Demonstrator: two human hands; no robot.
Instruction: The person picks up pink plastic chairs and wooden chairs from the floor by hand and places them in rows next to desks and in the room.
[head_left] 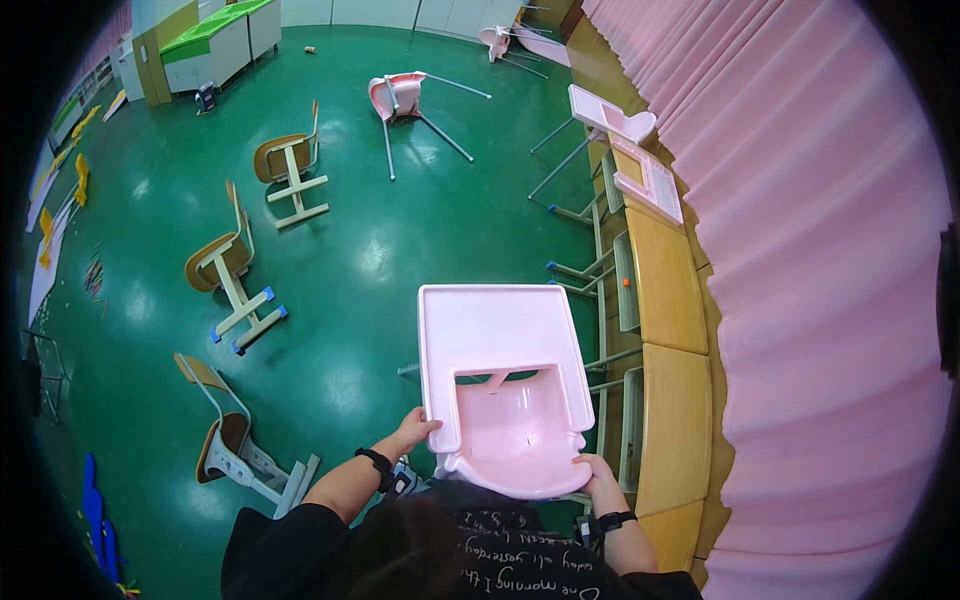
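Note:
A pink high chair (515, 440) with a wide flat tray (500, 325) stands right in front of my body. My left hand (415, 428) grips the tray's near left corner, its thumb on top and the other fingers mostly hidden beneath. On the other side, my right hand (598, 473) is closed on the rim of the chair's seat shell, close to where the tray joins it. The seat is bare and its legs are mostly hidden under the tray.
Wooden desks (672, 390) line the right side before a pink curtain (800, 300). Another pink high chair (610, 118) stands beyond them; one more (398, 95) lies tipped on the green floor (370, 240). Tipped wooden chairs (222, 262) lie at left, near blue cutouts (95, 500).

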